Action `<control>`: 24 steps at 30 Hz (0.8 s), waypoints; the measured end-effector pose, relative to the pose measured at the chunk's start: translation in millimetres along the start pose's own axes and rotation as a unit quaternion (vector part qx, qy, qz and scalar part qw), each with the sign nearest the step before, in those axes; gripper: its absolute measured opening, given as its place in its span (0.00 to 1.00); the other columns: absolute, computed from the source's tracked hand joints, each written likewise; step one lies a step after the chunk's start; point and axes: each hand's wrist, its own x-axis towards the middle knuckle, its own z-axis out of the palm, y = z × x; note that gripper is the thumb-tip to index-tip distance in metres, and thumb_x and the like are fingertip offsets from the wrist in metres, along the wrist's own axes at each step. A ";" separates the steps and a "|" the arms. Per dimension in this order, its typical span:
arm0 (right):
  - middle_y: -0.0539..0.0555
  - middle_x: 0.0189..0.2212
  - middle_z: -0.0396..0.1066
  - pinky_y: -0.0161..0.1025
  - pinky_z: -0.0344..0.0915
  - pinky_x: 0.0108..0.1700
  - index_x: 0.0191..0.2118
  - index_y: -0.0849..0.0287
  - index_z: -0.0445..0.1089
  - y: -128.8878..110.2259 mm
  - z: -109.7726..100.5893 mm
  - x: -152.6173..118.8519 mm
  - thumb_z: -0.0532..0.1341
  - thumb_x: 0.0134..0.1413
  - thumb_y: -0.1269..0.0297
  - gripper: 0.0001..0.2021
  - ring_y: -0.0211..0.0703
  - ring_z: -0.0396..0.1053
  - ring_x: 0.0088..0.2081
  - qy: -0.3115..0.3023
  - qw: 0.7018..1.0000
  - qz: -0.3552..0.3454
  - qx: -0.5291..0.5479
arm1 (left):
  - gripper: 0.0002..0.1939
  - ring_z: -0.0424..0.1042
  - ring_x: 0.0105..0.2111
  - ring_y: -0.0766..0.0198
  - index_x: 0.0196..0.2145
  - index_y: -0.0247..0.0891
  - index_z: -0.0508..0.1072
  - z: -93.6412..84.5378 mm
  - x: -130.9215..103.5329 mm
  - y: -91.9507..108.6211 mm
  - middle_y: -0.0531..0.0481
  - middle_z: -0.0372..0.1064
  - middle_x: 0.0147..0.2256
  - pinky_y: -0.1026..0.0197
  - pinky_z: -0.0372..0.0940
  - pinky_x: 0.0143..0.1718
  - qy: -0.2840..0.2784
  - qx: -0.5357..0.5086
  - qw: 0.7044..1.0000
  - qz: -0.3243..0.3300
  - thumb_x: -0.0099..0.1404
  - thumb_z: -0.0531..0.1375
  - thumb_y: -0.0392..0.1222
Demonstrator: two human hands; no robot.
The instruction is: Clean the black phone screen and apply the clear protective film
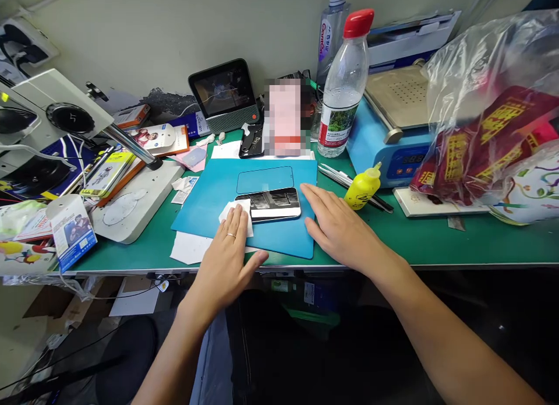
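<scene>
A smartphone (279, 205) lies flat on a blue mat (209, 186), its dark glass reflecting light. Over its left end, my left hand (229, 259) presses a white tissue (247, 208) with its fingers stretched flat and its thumb apart. A clear screen protector with a dark outline (265, 180) lies just behind the phone. My right hand (336, 227) rests at the mat's right edge, open and holding nothing, its fingertips close to the phone's right end.
Right of the mat are a yellow squeeze bottle (363, 186), tweezers (336, 175), a red-capped water bottle (343, 96) and a blue heating plate machine (388, 154). A smart display (227, 96) stands behind. A microscope stand (131, 212) and boxes crowd the left.
</scene>
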 end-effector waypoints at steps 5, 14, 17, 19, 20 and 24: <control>0.74 0.69 0.63 0.60 0.69 0.64 0.74 0.74 0.50 1.2 3.3 -1.0 0.51 0.70 0.66 0.32 0.63 0.65 0.67 0.002 1.000 0.005 0.003 | 0.50 0.43 0.76 0.39 0.74 0.19 0.50 0.9 11.5 30.1 0.24 0.44 0.74 0.36 0.51 0.73 -0.007 0.006 0.999 0.045 0.76 0.41 0.71; 0.72 0.70 0.61 0.63 0.64 0.69 0.74 0.69 0.50 16.3 12.4 -0.6 0.49 0.70 0.67 0.31 0.61 0.60 0.71 0.026 0.999 0.008 0.018 | 0.59 0.45 0.76 0.43 0.72 0.15 0.53 1.8 73.9 83.7 0.25 0.46 0.73 0.45 0.46 0.76 -0.020 -0.023 0.996 0.086 0.70 0.43 0.78; 0.72 0.70 0.62 0.63 0.64 0.69 0.74 0.69 0.51 16.7 11.5 -0.1 0.49 0.70 0.67 0.30 0.60 0.60 0.71 0.028 0.999 0.010 0.020 | 0.56 0.46 0.76 0.44 0.73 0.16 0.53 0.4 82.9 75.2 0.27 0.47 0.74 0.46 0.46 0.75 -0.028 -0.026 0.996 0.077 0.72 0.42 0.76; 0.71 0.71 0.61 0.63 0.64 0.69 0.74 0.68 0.51 14.5 9.7 0.2 0.50 0.71 0.66 0.30 0.61 0.60 0.71 0.024 0.999 0.006 0.020 | 0.53 0.46 0.76 0.43 0.72 0.16 0.54 -0.2 84.1 60.6 0.27 0.48 0.74 0.46 0.45 0.76 -0.022 -0.018 0.998 0.055 0.75 0.43 0.73; 0.71 0.71 0.61 0.64 0.63 0.69 0.74 0.68 0.51 13.0 8.6 0.3 0.50 0.71 0.65 0.30 0.61 0.60 0.71 0.022 1.000 0.007 0.020 | 0.52 0.46 0.76 0.43 0.72 0.16 0.54 -0.4 83.0 51.3 0.27 0.48 0.73 0.46 0.44 0.76 -0.016 -0.011 0.999 0.040 0.75 0.43 0.72; 0.70 0.71 0.61 0.64 0.63 0.69 0.75 0.68 0.50 7.5 3.8 0.4 0.49 0.72 0.64 0.30 0.61 0.59 0.72 0.012 1.000 0.022 0.015 | 0.48 0.46 0.76 0.42 0.72 0.17 0.54 0.0 64.3 12.1 0.26 0.49 0.73 0.43 0.47 0.75 0.011 -0.004 1.000 -0.001 0.78 0.42 0.68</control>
